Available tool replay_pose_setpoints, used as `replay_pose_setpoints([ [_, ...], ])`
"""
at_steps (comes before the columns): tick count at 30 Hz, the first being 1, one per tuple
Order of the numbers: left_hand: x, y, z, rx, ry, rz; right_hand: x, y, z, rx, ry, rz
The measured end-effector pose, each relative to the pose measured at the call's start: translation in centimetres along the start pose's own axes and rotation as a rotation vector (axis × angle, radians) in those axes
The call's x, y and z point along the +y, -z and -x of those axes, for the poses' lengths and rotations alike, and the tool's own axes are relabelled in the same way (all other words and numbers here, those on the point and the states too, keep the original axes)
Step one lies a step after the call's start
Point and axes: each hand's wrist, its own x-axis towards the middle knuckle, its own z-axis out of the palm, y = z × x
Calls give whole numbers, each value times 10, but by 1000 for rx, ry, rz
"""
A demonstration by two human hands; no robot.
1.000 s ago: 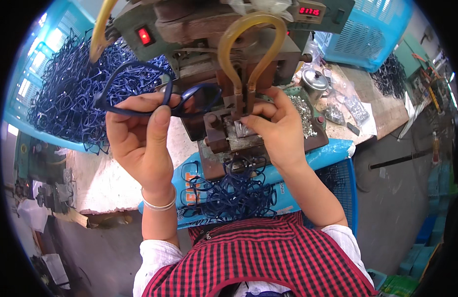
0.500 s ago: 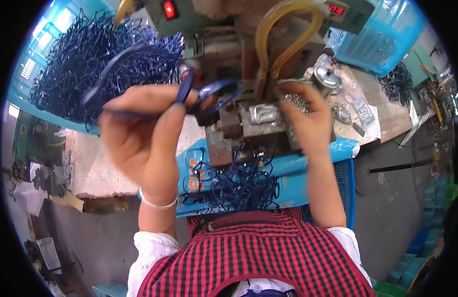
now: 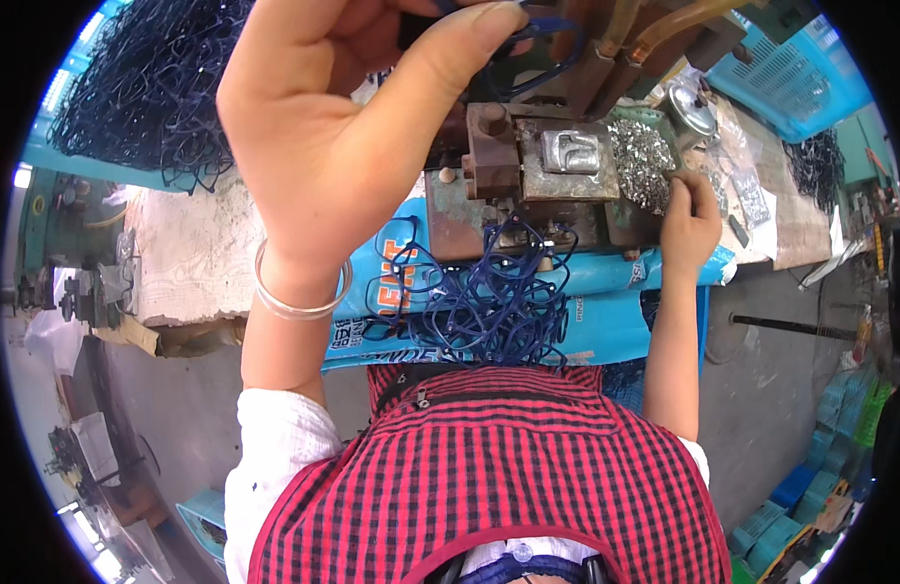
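Blue frame [image 3: 557, 23], one: far middle of the scene, partly cut off by the picture's edge, gripped between thumb and curled fingers of the left hand [image 3: 318, 156]. Right hand [image 3: 691, 224]: thumb and forefinger at the right edge of the metal bits [image 3: 644, 161], heaped in a green tray [image 3: 633, 224]; whether a bit is pinched, cannot tell. Step in hand, as judged: a reach into the bits, frame kept clear in the other hand. Move called for, as judged: a fine fingertip pinch, since the bits are small and tangled together. Silver mould [image 3: 569, 153], one: on a plate left of the tray, nothing gripping it. Loose frames [image 3: 498, 292], a tangled pile: near side, on a blue bag [image 3: 615, 336]. Tubes [image 3: 683, 24], amber, pair: far right of the mould. Lidded pot [image 3: 691, 109], metal: right, beyond the tray. Frame heap [image 3: 158, 78], large: far left, in a blue basket. Writing: on the bag only, as far as can be made out; big orange capitals at left, smaller dark print, a square code; no label legible on the tray or pot.
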Motion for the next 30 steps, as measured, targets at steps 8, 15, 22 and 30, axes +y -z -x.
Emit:
replay_pose_setpoints([
  [8, 14, -8, 11, 51, 0, 16, -51, -17, -14, -78, -365, -644],
  [15, -29, 5, 52, 286, 216, 236, -144, -46, 11, -307, -75, -648],
  [22, -23, 1, 11, 196, 28, 161, -150, -47, 14, -318, -168, -821],
  [30, -24, 5, 10, 196, 79, 104, -163, -44, 12, -326, -346, -851],
])
